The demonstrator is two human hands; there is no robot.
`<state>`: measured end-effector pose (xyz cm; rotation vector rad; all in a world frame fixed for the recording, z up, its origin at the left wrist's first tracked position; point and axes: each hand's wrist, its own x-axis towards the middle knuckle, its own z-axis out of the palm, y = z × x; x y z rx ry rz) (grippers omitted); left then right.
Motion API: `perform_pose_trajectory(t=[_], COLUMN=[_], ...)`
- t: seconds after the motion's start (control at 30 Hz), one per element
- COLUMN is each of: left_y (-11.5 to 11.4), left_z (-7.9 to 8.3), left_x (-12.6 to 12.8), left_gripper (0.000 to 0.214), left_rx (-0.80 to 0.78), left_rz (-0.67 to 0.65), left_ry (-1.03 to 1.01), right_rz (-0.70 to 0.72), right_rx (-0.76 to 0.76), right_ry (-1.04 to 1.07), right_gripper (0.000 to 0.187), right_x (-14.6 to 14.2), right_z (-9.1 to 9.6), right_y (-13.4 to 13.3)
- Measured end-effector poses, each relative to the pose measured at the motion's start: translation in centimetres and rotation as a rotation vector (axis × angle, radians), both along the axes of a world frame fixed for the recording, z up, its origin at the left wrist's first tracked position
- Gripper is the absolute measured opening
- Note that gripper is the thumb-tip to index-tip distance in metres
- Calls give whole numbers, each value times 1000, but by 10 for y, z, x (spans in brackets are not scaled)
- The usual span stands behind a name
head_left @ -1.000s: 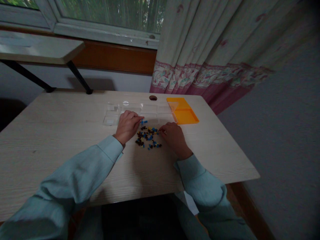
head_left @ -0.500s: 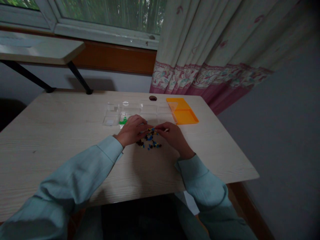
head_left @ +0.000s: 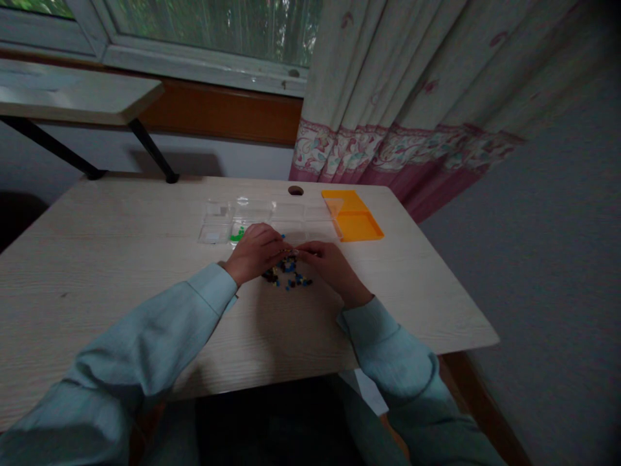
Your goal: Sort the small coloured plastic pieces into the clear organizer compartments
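A loose heap of small blue, black and yellow pieces (head_left: 292, 282) lies on the table between my hands. My left hand (head_left: 257, 251) reaches over the heap's left side, palm down, its fingers bent; whatever lies under the fingertips is hidden. From the other side my right hand (head_left: 326, 259) is closed in a pinch at the heap's far edge, its fingertips close to those of the left. What it pinches is too small to make out. Behind the hands is a clear compartment box (head_left: 316, 228), with small green pieces (head_left: 237, 234) in one compartment.
An orange tray (head_left: 359, 217) sits at the right, against the clear box's end. A round hole (head_left: 295, 191) pierces the tabletop near its back edge. At the far left a raised shelf (head_left: 77, 97) stands on black legs. A curtain (head_left: 369, 129) hangs behind the table.
My right hand has shifted slightly left, bringing its fingertips nearer the left hand's. The left hand has barely moved. The whole view has drifted a little.
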<state>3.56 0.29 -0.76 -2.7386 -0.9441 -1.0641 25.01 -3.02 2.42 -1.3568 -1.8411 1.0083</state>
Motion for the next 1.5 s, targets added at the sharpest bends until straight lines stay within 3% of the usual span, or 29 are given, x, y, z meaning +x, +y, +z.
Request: perform_pose_trajectory(t=[0.2,0.37,0.7,1.3,1.5], left_y=[0,1,7,9,10], left_z=[-1,0,0,-6,-7], left_x=[-1,-1,-5,-7,-7], left_gripper=[22,23,19,18,20], left_rx=[24,-10,-76,-105,-99], left_rz=[13,95,300,286,291], left_ry=[39,9,-115,-113,-108], right_rz=[4,-28,154,199,196], right_rx=[15,158,308,309,328], right_ry=[-24,-257,-681,-805,-723], right_gripper=[19,14,16,13,14], right_x=[-1,0,2,0,1], right_z=[3,1,-1,6,5], right_y=[-1,-2,-5,-9,-7])
